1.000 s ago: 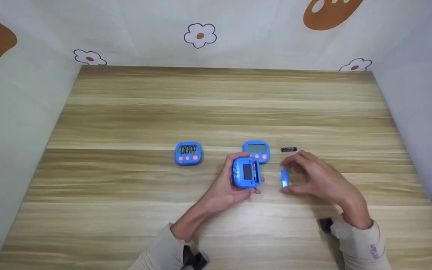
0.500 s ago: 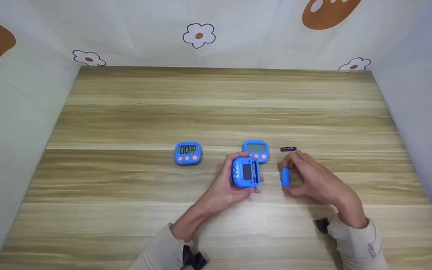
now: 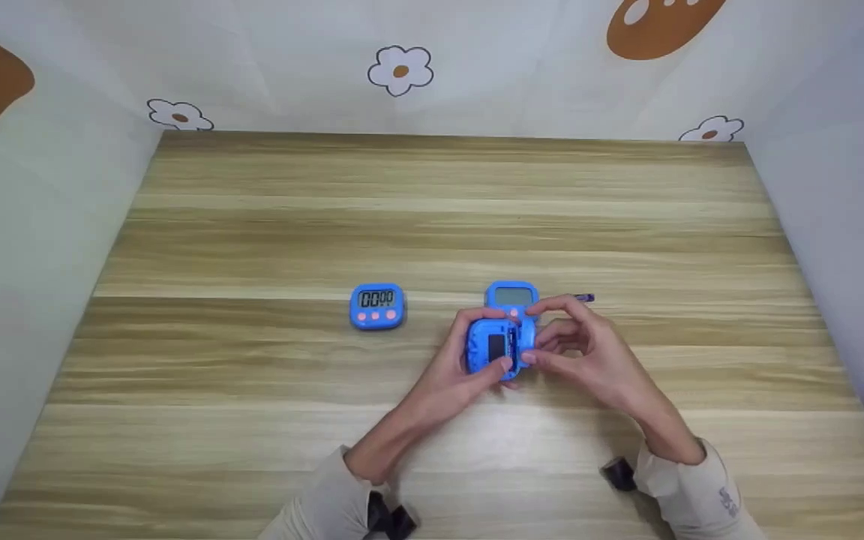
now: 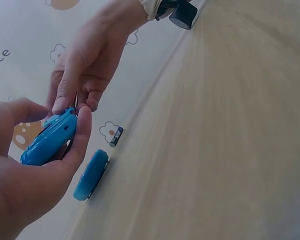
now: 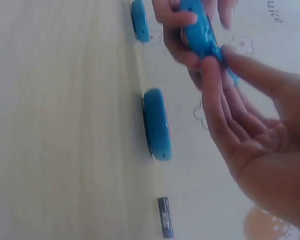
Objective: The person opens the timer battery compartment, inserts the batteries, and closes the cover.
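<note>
Found below and right of centre in the head view: blue timer [image 3: 483, 339], back face up with battery slot partly visible, gripped in left hand [image 3: 451, 371], thumb pressed near the slot. Noted at the timer's right edge: blue cover [image 3: 528, 332], pinched between thumb and forefinger of right hand [image 3: 593, 354]. Recorded on wood-grain tabletop [image 3: 252, 360]: second timer [image 3: 513, 295] just above, partly hidden; third timer [image 3: 377, 306] left of centre, display reading zeros; battery [image 3: 588, 298] right of centre, partly covered by right hand.
</note>
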